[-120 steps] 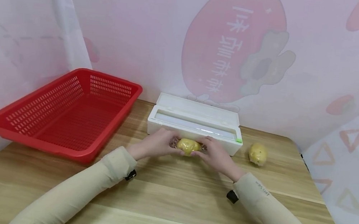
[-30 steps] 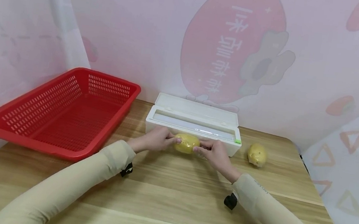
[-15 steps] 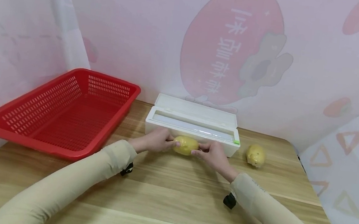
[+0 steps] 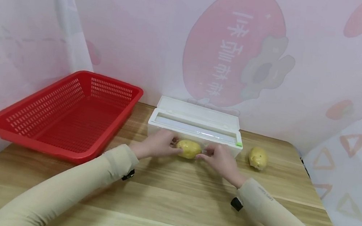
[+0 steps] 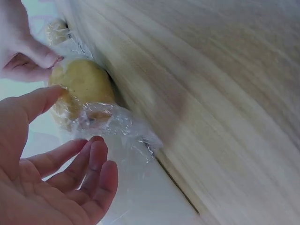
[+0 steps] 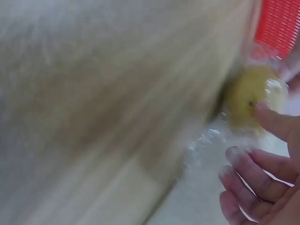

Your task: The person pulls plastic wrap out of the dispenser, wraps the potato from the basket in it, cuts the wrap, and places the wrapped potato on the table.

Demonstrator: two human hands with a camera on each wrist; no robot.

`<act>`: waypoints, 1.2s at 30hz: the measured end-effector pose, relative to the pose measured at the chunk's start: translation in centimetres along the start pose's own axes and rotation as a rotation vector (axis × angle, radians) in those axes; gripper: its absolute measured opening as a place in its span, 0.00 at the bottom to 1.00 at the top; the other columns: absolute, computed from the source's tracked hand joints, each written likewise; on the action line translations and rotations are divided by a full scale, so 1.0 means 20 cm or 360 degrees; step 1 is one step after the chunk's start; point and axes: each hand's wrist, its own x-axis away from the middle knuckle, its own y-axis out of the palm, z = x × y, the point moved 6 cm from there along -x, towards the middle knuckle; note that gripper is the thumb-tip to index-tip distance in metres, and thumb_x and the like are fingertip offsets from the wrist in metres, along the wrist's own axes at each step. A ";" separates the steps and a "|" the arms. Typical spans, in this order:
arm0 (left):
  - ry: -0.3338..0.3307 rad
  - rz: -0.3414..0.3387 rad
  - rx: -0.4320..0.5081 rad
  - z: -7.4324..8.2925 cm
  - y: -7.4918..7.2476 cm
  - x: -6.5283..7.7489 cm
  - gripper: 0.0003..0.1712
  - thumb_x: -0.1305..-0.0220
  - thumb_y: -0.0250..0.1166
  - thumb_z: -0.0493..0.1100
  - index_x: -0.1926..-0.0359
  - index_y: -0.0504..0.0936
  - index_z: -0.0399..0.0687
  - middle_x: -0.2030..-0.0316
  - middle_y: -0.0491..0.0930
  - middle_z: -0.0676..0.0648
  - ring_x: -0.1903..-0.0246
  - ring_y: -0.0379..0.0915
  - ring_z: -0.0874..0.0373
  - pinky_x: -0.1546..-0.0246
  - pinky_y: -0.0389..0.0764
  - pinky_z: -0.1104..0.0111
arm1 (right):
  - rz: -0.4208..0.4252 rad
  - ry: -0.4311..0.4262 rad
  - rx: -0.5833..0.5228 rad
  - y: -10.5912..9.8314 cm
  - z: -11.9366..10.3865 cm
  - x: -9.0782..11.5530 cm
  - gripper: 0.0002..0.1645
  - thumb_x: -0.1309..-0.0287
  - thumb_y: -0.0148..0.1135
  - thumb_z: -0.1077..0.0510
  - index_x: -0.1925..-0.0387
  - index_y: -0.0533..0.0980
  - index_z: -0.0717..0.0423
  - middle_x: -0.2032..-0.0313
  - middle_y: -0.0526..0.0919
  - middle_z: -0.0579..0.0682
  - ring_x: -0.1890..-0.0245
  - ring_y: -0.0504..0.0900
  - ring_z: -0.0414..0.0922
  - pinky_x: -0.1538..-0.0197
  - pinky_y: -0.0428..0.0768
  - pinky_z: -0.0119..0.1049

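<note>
A potato [image 4: 189,149] wrapped in clear cling film lies against the front of the white cling film dispenser [image 4: 196,127]. My left hand [image 4: 161,144] is at its left end; in the left wrist view the thumb touches the potato [image 5: 89,82] while the fingers bend loosely below the loose film [image 5: 117,122]. At the other end is my right hand [image 4: 220,160], its thumb on the potato [image 6: 248,91] in the right wrist view and its other fingers apart from the thumb. Film ends stick out at both sides of the potato.
The dispenser's lid stands open at the back, showing a film roll and a green slider [image 4: 238,144]. To its right sits a second wrapped potato [image 4: 258,158]. A red plastic basket [image 4: 113,132] stands on the left of the wooden table [image 4: 172,206], near the curtain.
Both hands have shifted along the potato's ends, first moving in with the thumbs, then spreading slightly apart. The potato has turned a little and stays in front of the dispenser.
</note>
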 end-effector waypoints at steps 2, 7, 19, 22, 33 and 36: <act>-0.0010 0.0010 -0.0026 0.01 0.00 0.00 0.13 0.42 0.73 0.53 0.69 0.80 0.51 0.74 0.78 0.54 0.74 0.70 0.61 0.70 0.73 0.66 | 0.0167 0.0010 0.0001 -0.08 0.02 0.02 0.19 0.48 0.75 0.48 0.76 0.82 0.59 0.80 0.79 0.44 0.80 0.73 0.35 0.74 0.74 0.32; -0.0014 0.0017 -0.0069 0.02 -0.01 0.01 0.15 0.43 0.73 0.51 0.72 0.79 0.49 0.77 0.75 0.54 0.77 0.67 0.61 0.74 0.70 0.67 | 0.0578 0.0048 -0.0065 -0.28 0.14 0.06 0.27 0.57 0.82 0.54 0.59 0.83 0.67 0.61 0.84 0.59 0.57 0.80 0.54 0.51 0.76 0.50; -0.0031 0.0060 -0.0124 0.07 -0.03 0.02 0.22 0.46 0.75 0.50 0.55 0.83 0.41 0.61 0.82 0.46 0.65 0.74 0.58 0.61 0.77 0.63 | 0.0254 0.0585 -0.0406 -0.29 0.48 0.13 0.51 0.53 0.78 0.43 0.34 0.68 0.66 0.34 0.68 0.60 0.33 0.63 0.58 0.36 0.66 0.52; 0.0000 0.0093 -0.0148 0.11 -0.05 0.01 0.28 0.46 0.74 0.50 0.49 0.81 0.37 0.57 0.82 0.44 0.60 0.75 0.55 0.56 0.78 0.62 | 0.0298 0.0551 -0.0395 -0.29 0.47 0.14 0.47 0.53 0.78 0.45 0.37 0.71 0.65 0.37 0.71 0.60 0.33 0.64 0.57 0.36 0.65 0.51; 0.0323 -0.0072 -0.0024 0.42 -0.02 -0.18 0.18 0.34 0.66 0.49 0.51 0.85 0.41 0.56 0.84 0.49 0.52 0.78 0.57 0.50 0.76 0.64 | 0.0414 0.0584 -0.0426 -0.29 0.51 0.15 0.40 0.58 0.81 0.46 0.43 0.79 0.57 0.39 0.76 0.56 0.36 0.70 0.55 0.36 0.65 0.50; 0.0317 -0.0117 0.0102 0.49 0.01 -0.28 0.16 0.33 0.66 0.49 0.52 0.87 0.44 0.59 0.85 0.53 0.53 0.77 0.59 0.50 0.75 0.66 | 0.0434 0.0613 -0.0465 -0.29 0.52 0.15 0.40 0.61 0.82 0.45 0.44 0.81 0.55 0.41 0.77 0.53 0.38 0.71 0.53 0.36 0.66 0.49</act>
